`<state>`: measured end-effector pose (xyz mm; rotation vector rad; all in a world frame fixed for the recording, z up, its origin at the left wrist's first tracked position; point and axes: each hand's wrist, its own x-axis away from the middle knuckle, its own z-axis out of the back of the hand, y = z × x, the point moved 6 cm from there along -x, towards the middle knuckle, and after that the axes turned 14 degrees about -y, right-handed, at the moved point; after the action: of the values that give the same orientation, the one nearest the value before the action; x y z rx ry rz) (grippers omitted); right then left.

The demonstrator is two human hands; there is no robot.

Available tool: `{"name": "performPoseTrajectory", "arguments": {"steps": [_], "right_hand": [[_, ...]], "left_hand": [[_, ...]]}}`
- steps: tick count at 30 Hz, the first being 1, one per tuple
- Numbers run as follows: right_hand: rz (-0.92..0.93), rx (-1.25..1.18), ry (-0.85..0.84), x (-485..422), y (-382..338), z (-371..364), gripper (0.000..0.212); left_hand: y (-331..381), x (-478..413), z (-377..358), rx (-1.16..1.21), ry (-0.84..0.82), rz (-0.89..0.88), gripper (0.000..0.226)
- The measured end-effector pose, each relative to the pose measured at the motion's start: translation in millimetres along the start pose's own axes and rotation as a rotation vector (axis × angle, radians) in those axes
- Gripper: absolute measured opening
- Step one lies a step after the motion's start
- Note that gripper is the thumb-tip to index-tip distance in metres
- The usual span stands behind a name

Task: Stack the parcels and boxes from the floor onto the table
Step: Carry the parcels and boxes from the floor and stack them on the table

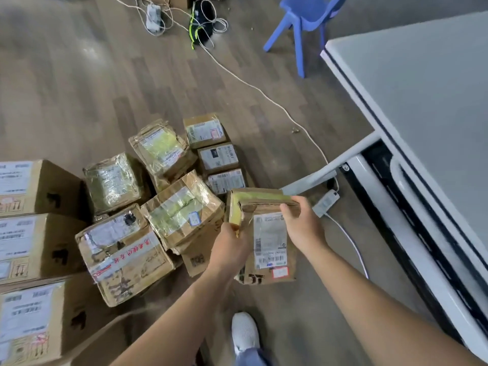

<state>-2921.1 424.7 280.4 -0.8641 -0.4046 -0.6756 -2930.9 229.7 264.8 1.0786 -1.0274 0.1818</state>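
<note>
I hold a worn cardboard box (pixel 266 233) with a white shipping label above the floor, just left of the table. My left hand (pixel 232 247) grips its left top corner, and my right hand (pixel 301 223) grips its top right edge. Several taped parcels (pixel 182 212) lie in a cluster on the wooden floor to the left. Three small boxes (pixel 219 157) sit in a row behind them. Larger cartons (pixel 34 186) stand at the far left. The white table (pixel 422 101) fills the right side.
A white cable (pixel 264 93) runs across the floor to a power strip (pixel 326 202) by the table leg (pixel 330 165). A blue plastic chair (pixel 303 25) stands at the back. More cables and a black object (pixel 203 19) lie at the far end. My white shoe (pixel 244 331) shows below.
</note>
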Motion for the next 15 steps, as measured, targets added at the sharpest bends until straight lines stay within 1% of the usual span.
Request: {"name": "performPoseTrajectory", "arguments": {"steps": [5, 7, 9, 11, 14, 15], "right_hand": [[-0.029, 0.105, -0.028, -68.9, 12.2, -22.9, 0.044], [0.008, 0.156, -0.049, -80.2, 13.0, -34.4, 0.044], [0.039, 0.212, -0.068, -82.3, 15.3, -43.7, 0.040], [0.047, 0.291, -0.100, -77.3, 18.7, -52.1, 0.040], [0.107, 0.454, -0.147, -64.5, 18.6, -62.2, 0.049], [0.125, 0.480, -0.164, -61.1, 16.9, -64.3, 0.051]], "left_hand": [[-4.0, -51.7, 2.8, -0.005, 0.008, -0.017, 0.040], [-7.0, -62.1, 5.8, 0.001, 0.004, -0.009, 0.040], [-7.7, -69.0, 6.6, -0.021, -0.011, -0.008, 0.047], [-5.0, -71.4, 6.6, -0.091, -0.008, -0.030, 0.047], [3.2, -67.7, 7.5, -0.255, 0.028, -0.099, 0.038], [4.7, -65.6, 8.6, -0.267, 0.029, -0.106, 0.036]]}}
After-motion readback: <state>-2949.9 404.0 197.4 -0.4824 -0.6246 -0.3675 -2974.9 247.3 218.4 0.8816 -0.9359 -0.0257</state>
